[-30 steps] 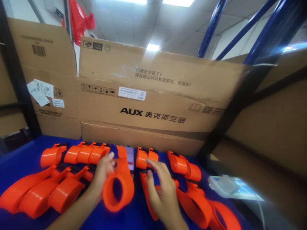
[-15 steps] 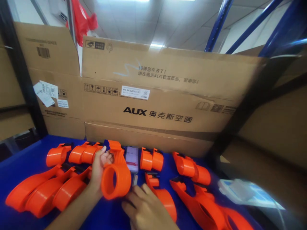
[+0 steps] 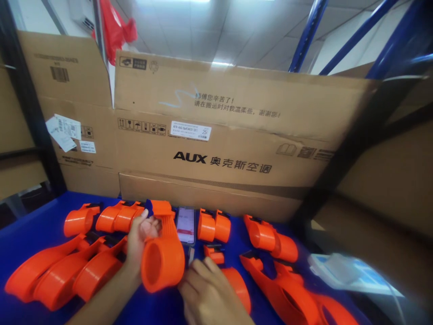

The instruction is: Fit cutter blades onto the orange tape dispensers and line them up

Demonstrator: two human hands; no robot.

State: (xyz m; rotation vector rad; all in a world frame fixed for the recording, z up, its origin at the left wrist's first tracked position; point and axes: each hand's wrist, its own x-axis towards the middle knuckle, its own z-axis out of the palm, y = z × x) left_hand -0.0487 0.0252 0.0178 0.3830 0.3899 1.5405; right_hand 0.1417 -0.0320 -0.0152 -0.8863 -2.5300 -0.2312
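Note:
My left hand grips an orange plastic tape dispenser by its handle, its round hub turned toward me above the blue table. My right hand rests palm down on another orange dispenser lying on the table just right of the held one, fingers curled over it. A phone with a lit screen lies flat behind the two hands.
Rows of orange dispensers lie at the left, at the back and at the right. Large cardboard boxes wall the table's far side. A white packet lies at the right. Blue rack beams rise behind.
The left hand lifted its dispenser and turned the hub more toward me. The right hand drew back from the far dispensers and settled on the one close in front.

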